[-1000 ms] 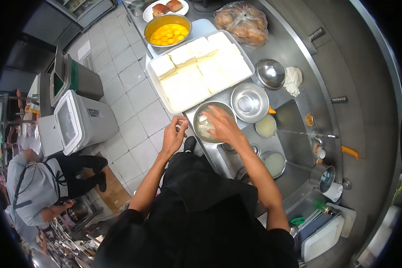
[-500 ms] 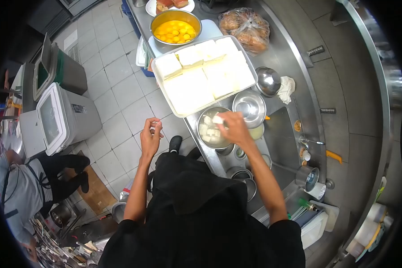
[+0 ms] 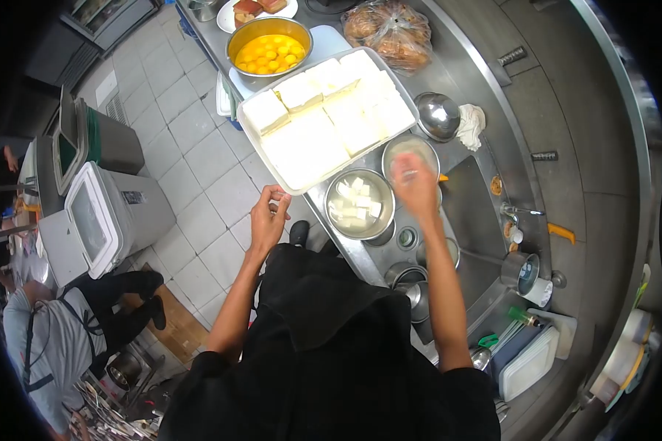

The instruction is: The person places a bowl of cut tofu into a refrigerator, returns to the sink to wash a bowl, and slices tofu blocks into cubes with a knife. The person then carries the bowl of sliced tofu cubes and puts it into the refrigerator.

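Observation:
My right hand [image 3: 417,184] is smeared by motion over a shallow metal bowl [image 3: 413,146]; whether its fingers hold anything is hidden by the blur. Just left of it stands a metal pot [image 3: 354,234] with white tofu cubes [image 3: 359,197] in cloudy liquid. My left hand [image 3: 270,217] is at the near corner of a white plastic tub [image 3: 299,189], its fingers loosely bent and apart, with nothing visible in them. Large pale tofu blocks [image 3: 301,147] fill the tub. I cannot tell if the fingers touch the rim.
Behind the tub are a bowl of egg yolks [image 3: 271,55], a plate of meat [image 3: 251,10] and a tied plastic bag [image 3: 390,37]. An upturned metal bowl [image 3: 437,116] and white cloth [image 3: 470,126] lie right. A person [image 3: 66,331] works at the left, beyond lidded bins [image 3: 118,220].
My right hand has moved right, from above the tofu pot to over the shallow bowl. My left hand has come up and right to the tub's corner. The view has shifted slightly.

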### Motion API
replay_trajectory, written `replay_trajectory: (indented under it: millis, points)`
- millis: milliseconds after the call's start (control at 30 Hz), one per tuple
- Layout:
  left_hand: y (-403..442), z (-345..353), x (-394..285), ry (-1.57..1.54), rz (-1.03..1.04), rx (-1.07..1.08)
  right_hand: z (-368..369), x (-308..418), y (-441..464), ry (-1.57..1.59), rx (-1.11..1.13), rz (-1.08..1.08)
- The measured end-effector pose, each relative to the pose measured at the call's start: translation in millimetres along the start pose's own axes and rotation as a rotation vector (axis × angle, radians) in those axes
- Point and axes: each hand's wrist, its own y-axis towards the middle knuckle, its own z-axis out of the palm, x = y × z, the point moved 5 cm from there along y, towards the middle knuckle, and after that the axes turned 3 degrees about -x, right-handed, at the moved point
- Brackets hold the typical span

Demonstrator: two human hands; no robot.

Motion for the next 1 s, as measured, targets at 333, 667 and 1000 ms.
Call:
replay_trajectory:
  millis: [333, 667, 1000]
  points:
    - [2.4, -7.6, 0.8, -0.037, 0.02, -0.055, 97.9, -12.0, -52.3, -0.718, 0.57, -0.408]
    - [-10.9, -24.0, 12.9, -0.019, -0.025, -0.127, 102.4, -9.1, -50.5, -0.743, 0.753, -0.295]
    - [-16.5, -19.4, 9.4, -0.024, 0.002, -0.095, 115.2, -14.9, -47.8, -0.736, 0.747, -0.485]
